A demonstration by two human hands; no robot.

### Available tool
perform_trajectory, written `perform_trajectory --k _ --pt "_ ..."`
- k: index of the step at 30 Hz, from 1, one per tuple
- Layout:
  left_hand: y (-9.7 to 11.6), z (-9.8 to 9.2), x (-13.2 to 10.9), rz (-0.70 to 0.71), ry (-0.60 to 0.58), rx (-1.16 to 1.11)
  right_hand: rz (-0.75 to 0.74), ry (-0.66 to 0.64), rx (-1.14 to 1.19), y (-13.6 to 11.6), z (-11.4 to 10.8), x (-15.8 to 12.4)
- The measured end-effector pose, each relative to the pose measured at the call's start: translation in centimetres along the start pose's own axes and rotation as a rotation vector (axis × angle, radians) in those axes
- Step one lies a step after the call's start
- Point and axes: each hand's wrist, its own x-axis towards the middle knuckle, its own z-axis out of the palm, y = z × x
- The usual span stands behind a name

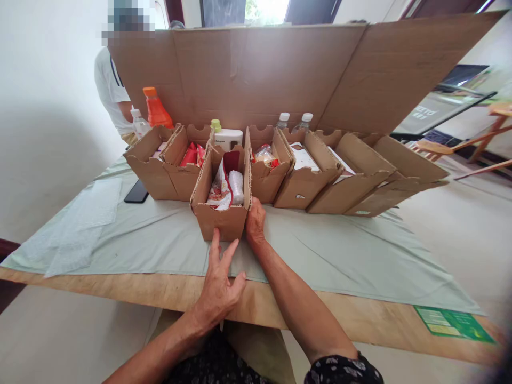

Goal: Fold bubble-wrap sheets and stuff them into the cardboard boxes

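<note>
A small open cardboard box [219, 220] stands pulled forward from a row of similar boxes on a pale green cloth [160, 240]. It holds a red-and-white packet [221, 189] and a white wrapped item [237, 186]. My left hand [219, 282] rests on the cloth just in front of the box, fingers spread, fingertips touching its front wall. My right hand [255, 220] presses against the box's right front corner with fingers curled around the edge.
Several more cardboard boxes [304, 176] with packets sit in a row before a tall cardboard backing [260, 69]. Bottles, one orange [157, 109], stand behind. A black phone [136, 192] lies left. A person in a white shirt [112, 90] stands behind the table.
</note>
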Motion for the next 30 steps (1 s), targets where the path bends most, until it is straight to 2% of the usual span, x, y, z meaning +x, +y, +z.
perform_trajectory --k 4,9,13,21,27,30 --pt "-1.1 0.0 3.3 -0.026 -0.07 -0.03 0.057 0.031 0.001 1.3 0.1 0.1" --pt "-2.8 0.4 8.2 0.009 -0.084 -0.001 0.085 0.05 0.007 2.0 0.0 0.3" --pt "-3.9 1.0 10.9 0.018 -0.104 0.019 0.103 0.051 0.008 2.3 0.0 0.5" --pt "-5.2 2.2 12.7 0.089 -0.037 0.045 0.115 0.039 -0.009 2.5 -0.1 0.6" --pt "-5.0 2.2 13.9 0.057 -0.076 0.015 0.119 0.032 -0.027 2.5 0.0 0.7" --pt "-4.7 1.5 14.0 0.057 -0.093 0.004 0.116 0.028 -0.044 2.4 0.0 0.7"
